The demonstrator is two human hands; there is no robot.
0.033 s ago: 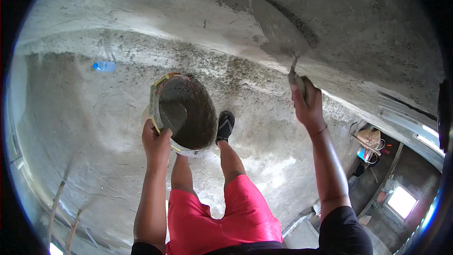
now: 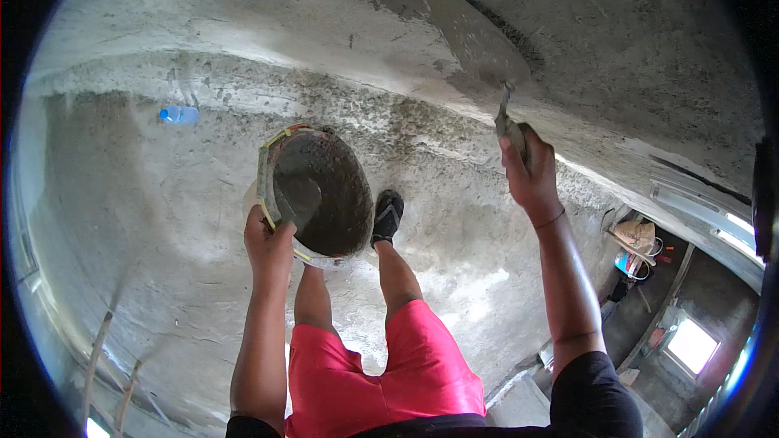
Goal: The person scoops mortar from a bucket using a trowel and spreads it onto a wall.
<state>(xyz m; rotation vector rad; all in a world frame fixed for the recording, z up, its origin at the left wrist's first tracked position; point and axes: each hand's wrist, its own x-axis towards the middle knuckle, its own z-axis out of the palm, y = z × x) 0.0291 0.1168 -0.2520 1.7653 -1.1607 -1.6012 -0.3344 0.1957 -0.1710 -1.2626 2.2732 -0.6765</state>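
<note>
The trowel (image 2: 482, 47) has slid slightly up the picture since the earlier frame, with the right hand (image 2: 531, 166) hardly shifted, while the bucket (image 2: 264, 169) has stayed where it was. Our right hand is closed round the trowel's handle, its blade just beyond the knuckles and seemingly flat to the wall (image 2: 641, 57), a dark ridge along one edge. Our left hand (image 2: 269, 243) grips the bucket's rim, the bucket lying just beyond and to the right of those fingers, wet mix (image 2: 302, 199) inside. From here, we judge the bucket the likelier trouble: one hand at one side of the rim carries it, so a slippery edge or tiring wrist could let it tip and spill toward the shoe (image 2: 388, 215) to the right of that hand. At the wall, pressing too hard or tilting the blade could gouge the coat; too light a touch could leave the ridge standing or let mix drop below the right hand. The bottle (image 2: 179, 115), well beyond and left of the left hand, seems clear of any spill.
</note>
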